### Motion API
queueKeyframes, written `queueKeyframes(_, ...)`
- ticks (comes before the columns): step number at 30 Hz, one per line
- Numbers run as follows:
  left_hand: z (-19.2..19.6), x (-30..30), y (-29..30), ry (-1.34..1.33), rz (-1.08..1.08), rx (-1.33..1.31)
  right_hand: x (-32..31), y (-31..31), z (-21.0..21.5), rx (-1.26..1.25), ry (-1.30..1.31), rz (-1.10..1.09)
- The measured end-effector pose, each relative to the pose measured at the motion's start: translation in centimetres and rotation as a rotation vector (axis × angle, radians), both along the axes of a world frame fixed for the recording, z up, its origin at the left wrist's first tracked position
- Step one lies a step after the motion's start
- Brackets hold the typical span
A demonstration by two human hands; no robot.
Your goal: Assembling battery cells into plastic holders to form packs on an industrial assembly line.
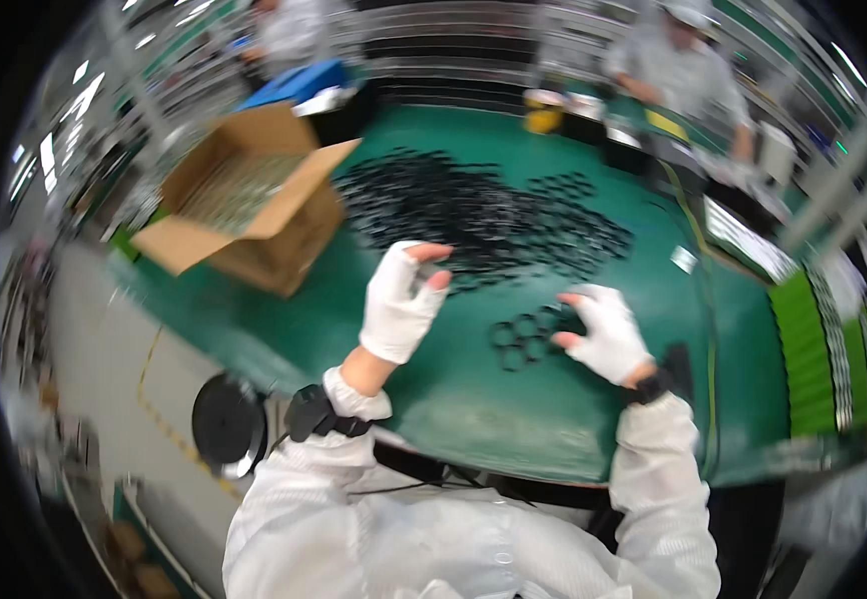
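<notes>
A small cluster of black rings (523,339) lies flat on the green table (453,399), set edge to edge in a tight patch. The right hand (608,334), in a white fingerless glove, rests over the right side of this cluster with its fingers spread apart and bare fingertips (565,341) touching the nearest rings; it clamps nothing.

The left hand (401,299), gloved the same way, is raised to the left of the cluster and a little beyond it. Its thumb and fingers curl toward one another, tips close together, and something small and pale seems to sit between them, but the blur makes it impossible to tell what it is or whether it is truly pinched.

Just beyond both hands spreads a large loose heap of black rings (483,215), covering the middle of the table. Left of the left hand stands an open cardboard box (254,200), flaps folded out, with pale contents inside. Right of the right hand a yellow line (710,329) runs along the table, and past it lies a bright green ribbed tray (803,349). On the far side of the table another person (683,70) in light grey work clothes sits at work. Both sleeves near the lower edge are white.
</notes>
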State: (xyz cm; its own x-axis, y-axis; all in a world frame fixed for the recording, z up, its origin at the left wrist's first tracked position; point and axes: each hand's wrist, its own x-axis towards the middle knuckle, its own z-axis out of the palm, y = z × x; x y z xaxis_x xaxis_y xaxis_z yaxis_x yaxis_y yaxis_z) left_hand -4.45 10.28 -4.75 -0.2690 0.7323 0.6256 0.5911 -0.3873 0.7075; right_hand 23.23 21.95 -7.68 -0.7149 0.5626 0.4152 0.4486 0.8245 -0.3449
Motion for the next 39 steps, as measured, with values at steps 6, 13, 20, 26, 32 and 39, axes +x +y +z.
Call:
queueKeyframes(6, 7.6, -6.4, -7.7, 0.3, 0.391, 0.23, -0.8, -0.6, 0.1, 0.077, 0.094, -0.008)
queueKeyframes(13, 12.1, -20.5, -10.1, 0.469, 0.674, -0.278, -1.1, -0.4, -0.4, 0.092, 0.092, 0.043)
queueKeyframes(20, 12.1, -22.2, -4.8, 0.704, 0.719, -1.006, -0.6, 0.0, -0.6, 0.059, 0.09, 0.044)
queueKeyframes(26, 13.1, -26.0, -3.1, 0.88, 0.587, -1.249, -0.6, 0.0, -0.6, 0.047, 0.088, 0.046)
queueKeyframes(32, 15.7, -24.8, -3.4, 0.799, 0.489, -1.386, -0.4, 0.1, -0.7, 0.032, 0.1, 0.039)
queueKeyframes(39, 12.4, -26.8, -8.8, 0.232, 0.235, -0.935, -0.7, -0.1, -0.6, 0.052, 0.103, 0.048)
